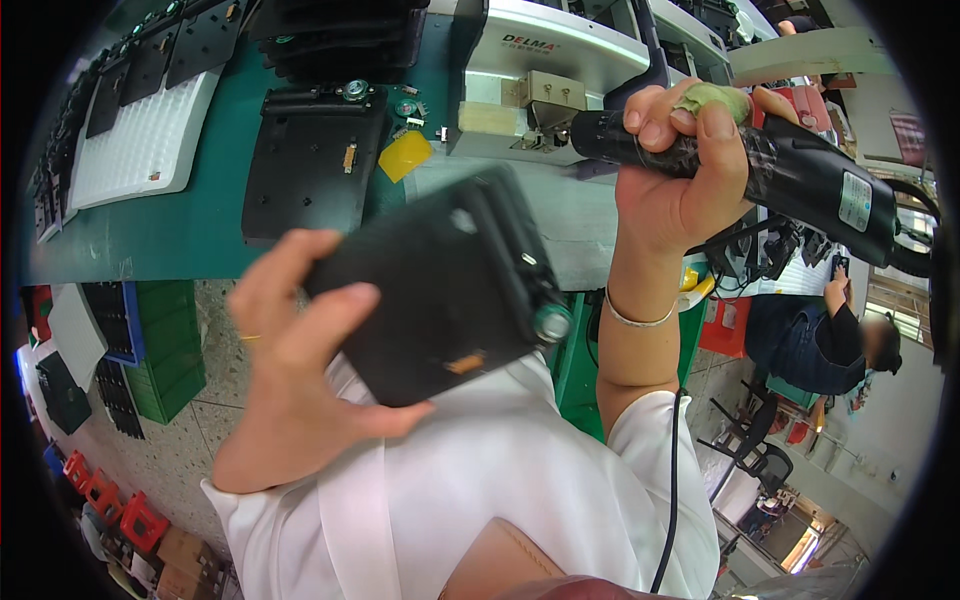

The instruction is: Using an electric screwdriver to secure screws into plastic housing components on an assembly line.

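My left hand [300, 350] grips a black plastic housing panel [430, 290] by its left edge, thumb on top. The panel is tilted in front of my body and slightly blurred. Along its right side run a round silver-and-green part [552, 322] and a small orange connector [466, 362]. Wrapped round a black corded electric screwdriver [825, 185] is my right hand [690, 165], raised at the right. Green wrapping [715, 98] shows at its fingers. The screwdriver lies nearly level, its nose pointing left, close to a metal fitting [553, 105] on a pale machine; whether they touch I cannot tell.
A similar black panel [310, 165] lies on the green bench mat [130, 250], beside a yellow piece [405, 155] and small parts. More panels are stacked behind. A white tray [165, 140] stands left; green crates [170, 350] are below. Another person [810, 340] is at far right.
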The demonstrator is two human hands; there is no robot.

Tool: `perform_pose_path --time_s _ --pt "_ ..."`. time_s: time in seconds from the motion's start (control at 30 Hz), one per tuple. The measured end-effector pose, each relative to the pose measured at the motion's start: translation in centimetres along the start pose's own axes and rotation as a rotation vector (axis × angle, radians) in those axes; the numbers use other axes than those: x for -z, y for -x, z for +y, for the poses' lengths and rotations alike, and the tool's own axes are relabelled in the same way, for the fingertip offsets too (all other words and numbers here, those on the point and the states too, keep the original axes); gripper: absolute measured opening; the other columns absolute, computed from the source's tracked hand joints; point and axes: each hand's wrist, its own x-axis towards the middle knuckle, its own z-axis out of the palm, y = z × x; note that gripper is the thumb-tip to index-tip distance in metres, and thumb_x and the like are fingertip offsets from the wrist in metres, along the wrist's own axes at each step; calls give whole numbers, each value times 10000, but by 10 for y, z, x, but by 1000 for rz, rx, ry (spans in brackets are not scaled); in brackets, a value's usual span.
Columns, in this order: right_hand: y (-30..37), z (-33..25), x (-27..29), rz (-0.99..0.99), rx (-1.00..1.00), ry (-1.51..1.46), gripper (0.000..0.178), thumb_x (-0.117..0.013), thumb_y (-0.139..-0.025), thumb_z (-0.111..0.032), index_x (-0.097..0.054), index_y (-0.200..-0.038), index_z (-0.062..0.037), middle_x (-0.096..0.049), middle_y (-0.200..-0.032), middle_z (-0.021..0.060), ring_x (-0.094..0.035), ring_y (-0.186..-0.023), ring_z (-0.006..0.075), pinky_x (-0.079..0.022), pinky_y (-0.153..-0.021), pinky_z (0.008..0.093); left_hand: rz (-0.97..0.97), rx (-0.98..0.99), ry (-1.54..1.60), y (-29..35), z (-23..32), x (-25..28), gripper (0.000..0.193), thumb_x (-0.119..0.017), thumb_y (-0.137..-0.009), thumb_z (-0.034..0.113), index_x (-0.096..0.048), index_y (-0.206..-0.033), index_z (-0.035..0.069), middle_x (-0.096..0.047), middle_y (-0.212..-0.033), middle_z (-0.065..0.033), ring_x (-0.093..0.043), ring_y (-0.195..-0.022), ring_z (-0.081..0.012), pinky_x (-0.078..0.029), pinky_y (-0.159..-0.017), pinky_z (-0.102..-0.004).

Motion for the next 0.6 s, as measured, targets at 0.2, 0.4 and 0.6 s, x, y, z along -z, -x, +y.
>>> perform_pose_path --time_s 0.2,0.4,0.6 --pt "-10 1 1 -266 3 167 441 -498 -856 14 -363 -1269 -59 -585 -740 142 -498 -508 192 -470 -521 398 -236 21 35 -15 6 -54 919 -895 -482 199 -449 -1284 148 -338 -1369 -190 -341 -1234 -409 -310 -998 -508" --pt "-32 19 -41 -318 -139 -420 389 -621 -816 57 -433 -1154 20 -585 -681 72 -530 -468 116 -421 -433 240 -247 -5 -42 -34 -20 -96 892 -876 -521 193 -427 -1289 134 -340 -1341 -192 -343 -1230 -403 -331 -988 -509" --pt "-30 1 -33 -216 -338 208 353 -618 -806 68 -465 -1121 21 -579 -643 52 -524 -465 104 -419 -433 242 -258 28 -110 -40 -25 -96 815 -822 -578 131 -427 -1291 118 -325 -1409 -207 -311 -1310 -400 -316 -1015 -512"
